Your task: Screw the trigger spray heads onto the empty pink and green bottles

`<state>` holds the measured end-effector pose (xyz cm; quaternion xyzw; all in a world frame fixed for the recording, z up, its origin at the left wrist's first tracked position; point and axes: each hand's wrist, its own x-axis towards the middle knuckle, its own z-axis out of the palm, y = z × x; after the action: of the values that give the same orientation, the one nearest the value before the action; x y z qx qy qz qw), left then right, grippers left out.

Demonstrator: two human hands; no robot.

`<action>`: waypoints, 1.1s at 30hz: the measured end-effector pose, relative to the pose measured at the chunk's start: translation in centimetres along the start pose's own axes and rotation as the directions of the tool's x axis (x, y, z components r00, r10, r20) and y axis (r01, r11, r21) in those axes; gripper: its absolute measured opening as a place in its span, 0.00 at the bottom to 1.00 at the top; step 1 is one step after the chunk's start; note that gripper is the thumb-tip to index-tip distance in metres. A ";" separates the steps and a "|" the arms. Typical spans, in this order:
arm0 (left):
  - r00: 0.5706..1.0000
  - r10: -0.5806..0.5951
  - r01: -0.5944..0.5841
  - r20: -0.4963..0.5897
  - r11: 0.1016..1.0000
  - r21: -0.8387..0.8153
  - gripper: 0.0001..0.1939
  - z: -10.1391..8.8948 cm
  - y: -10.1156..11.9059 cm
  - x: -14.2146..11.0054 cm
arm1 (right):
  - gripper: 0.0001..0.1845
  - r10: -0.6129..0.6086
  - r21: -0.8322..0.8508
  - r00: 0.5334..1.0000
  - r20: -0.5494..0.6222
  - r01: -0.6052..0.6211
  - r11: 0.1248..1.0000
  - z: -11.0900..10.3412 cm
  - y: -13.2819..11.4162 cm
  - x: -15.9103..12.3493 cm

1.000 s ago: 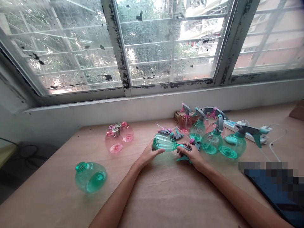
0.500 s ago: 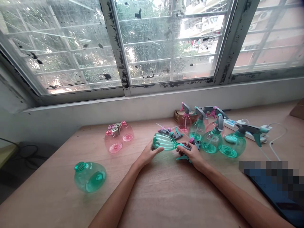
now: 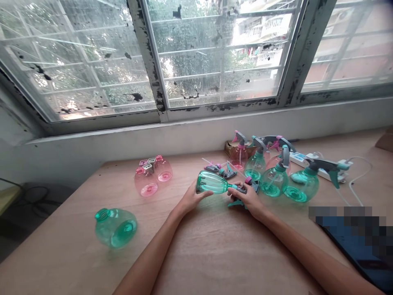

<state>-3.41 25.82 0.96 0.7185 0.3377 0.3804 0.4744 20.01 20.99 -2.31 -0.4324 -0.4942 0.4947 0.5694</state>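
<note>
A clear green spray bottle lies on its side in the air, its neck pointing right. My left hand is closed around the wide base, thumb along the lower side. At the neck, my right hand grips the grey and teal trigger spray head, its fingers hiding part of it; head and neck meet. Just beyond my hands, loose spray heads with thin tubes lie on the table. To the right stand several green bottles with heads on, among them a near one.
Two pink bottles without heads stand at the left, and a green headless bottle nearer. Pink headed bottles, a brown box, a white power strip with cables, and a dark flat device are at the right.
The camera view has shifted slightly. Both hands keep their hold on the bottle and spray head, with hardly any movement.
</note>
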 end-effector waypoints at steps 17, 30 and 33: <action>0.999 0.033 -0.034 0.018 0.999 0.035 0.35 -0.1 -0.3 0.1 | 0.23 0.020 0.036 0.998 -0.051 -0.019 0.999 0.0 -0.4 0.1; 0.998 0.070 -0.070 -0.008 0.997 0.016 0.40 -0.2 -0.8 0.1 | 0.23 0.004 0.006 0.999 -0.044 -0.004 1.000 0.0 -0.4 -0.1; 0.994 0.105 -0.105 -0.008 0.994 0.026 0.45 -0.1 -0.7 0.1 | 0.23 -0.006 0.005 0.999 -0.047 0.006 1.000 0.0 -0.3 -0.1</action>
<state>-3.56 26.20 0.38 0.7394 0.3065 0.4039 0.4429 20.02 20.83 -1.98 -0.4410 -0.4806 0.4840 0.5833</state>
